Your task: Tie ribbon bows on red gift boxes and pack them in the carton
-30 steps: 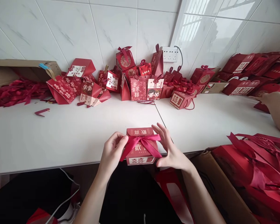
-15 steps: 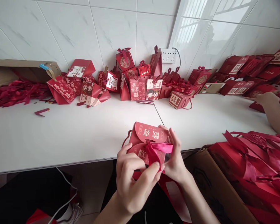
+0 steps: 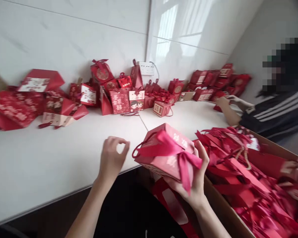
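Observation:
A red gift box (image 3: 152,158) with white lettering, tied with a bright pink ribbon (image 3: 169,148), is tilted above the table's front edge. My right hand (image 3: 197,178) grips it from below and from its right side. On the box's left side a dark red cord handle (image 3: 136,152) sticks out. Left of the box and apart from it, my left hand (image 3: 112,155) has thumb and forefinger curled together into a ring, with nothing visible between them.
Red gift boxes (image 3: 120,100) line the wall along the white table (image 3: 64,158). At right, a cardboard carton (image 3: 224,205) is full of ribboned red boxes (image 3: 240,172). Beyond it another person's hand (image 3: 223,102) works at the table. A power strip (image 3: 146,68) hangs on the wall.
My left hand has let go of the ribbon and moved left, off the box. The box has turned and tilted in my right hand. The view has swung to the right.

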The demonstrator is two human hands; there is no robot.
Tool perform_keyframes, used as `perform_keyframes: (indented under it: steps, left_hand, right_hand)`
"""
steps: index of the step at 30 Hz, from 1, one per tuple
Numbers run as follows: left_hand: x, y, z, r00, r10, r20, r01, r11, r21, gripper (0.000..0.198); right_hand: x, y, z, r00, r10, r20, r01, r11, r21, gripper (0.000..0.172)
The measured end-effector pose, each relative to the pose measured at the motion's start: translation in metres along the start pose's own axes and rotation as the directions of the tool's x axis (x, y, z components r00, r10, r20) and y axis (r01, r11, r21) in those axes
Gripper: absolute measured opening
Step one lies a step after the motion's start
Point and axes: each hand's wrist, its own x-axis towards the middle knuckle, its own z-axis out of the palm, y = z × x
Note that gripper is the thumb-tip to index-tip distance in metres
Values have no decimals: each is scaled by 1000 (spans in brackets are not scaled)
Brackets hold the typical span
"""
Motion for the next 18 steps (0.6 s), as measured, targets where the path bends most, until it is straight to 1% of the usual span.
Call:
perform_keyframes:
  steps: [1, 2, 3, 4, 5, 6, 7, 8, 9, 10, 11, 13, 14, 15, 16, 17, 18]
  left_hand:
    - [-1, 6, 15, 985, 112, 134, -106, 993, -49, 12]
    - [-4, 13, 29, 941, 234, 245, -214, 971, -105, 17]
    - [-9, 21, 42, 878, 344, 332, -311, 938, -150, 28]
    - [-14, 27, 54, 813, 428, 395, -393, 903, -170, 40]
    - [-18, 31, 63, 756, 483, 441, -462, 872, -163, 49]
    - [-22, 32, 71, 710, 517, 478, -523, 842, -133, 56]
    - [-25, 31, 76, 667, 534, 520, -580, 810, -88, 62]
    - [-26, 28, 80, 638, 538, 551, -624, 781, -41, 69]
    - [-26, 25, 82, 623, 534, 571, -650, 760, -1, 76]
    - [-25, 22, 83, 618, 526, 584, -665, 747, 31, 81]
    - [-25, 19, 83, 617, 519, 592, -673, 738, 54, 84]
    - [-23, 14, 83, 612, 519, 597, -682, 728, 66, 85]
    - [-23, 13, 83, 611, 525, 592, -683, 728, 59, 86]
    - [-23, 12, 84, 611, 534, 584, -682, 730, 47, 86]
    - [-23, 12, 85, 615, 540, 574, -679, 734, 36, 85]
    - [-24, 12, 86, 619, 544, 566, -675, 737, 30, 85]
    - [-24, 11, 87, 622, 545, 562, -674, 739, 29, 85]
  right_hand:
    - [-2, -5, -8, 995, 83, -53, -79, 995, 64, 95]
    - [-3, -9, -16, 982, 178, -69, -166, 975, 148, 88]
    - [-3, -14, -25, 960, 276, -47, -258, 937, 237, 81]
    - [-3, -19, -33, 930, 367, 7, -350, 881, 318, 77]
    - [-2, -24, -41, 897, 436, 67, -427, 819, 384, 75]
    - [-2, -28, -48, 865, 485, 126, -488, 758, 432, 74]
    - [-1, -32, -55, 839, 515, 174, -531, 705, 471, 73]
    - [-1, -35, -61, 820, 533, 208, -556, 658, 507, 70]
    - [-2, -37, -65, 807, 543, 233, -572, 621, 535, 68]
    - [-3, -38, -69, 799, 549, 246, -581, 598, 553, 66]
    - [-4, -39, -72, 794, 555, 248, -586, 590, 555, 65]
    - [-11, -39, -76, 788, 575, 220, -596, 622, 508, 68]
    - [-16, -39, -78, 798, 576, 180, -586, 669, 457, 70]
    - [-23, -40, -81, 822, 557, 120, -556, 739, 380, 69]
    - [-31, -42, -84, 861, 507, 51, -501, 825, 262, 65]
    - [-39, -45, -87, 911, 412, -16, -409, 908, 93, 62]
    - [-48, -49, -92, 964, 260, -61, -266, 956, -120, 63]
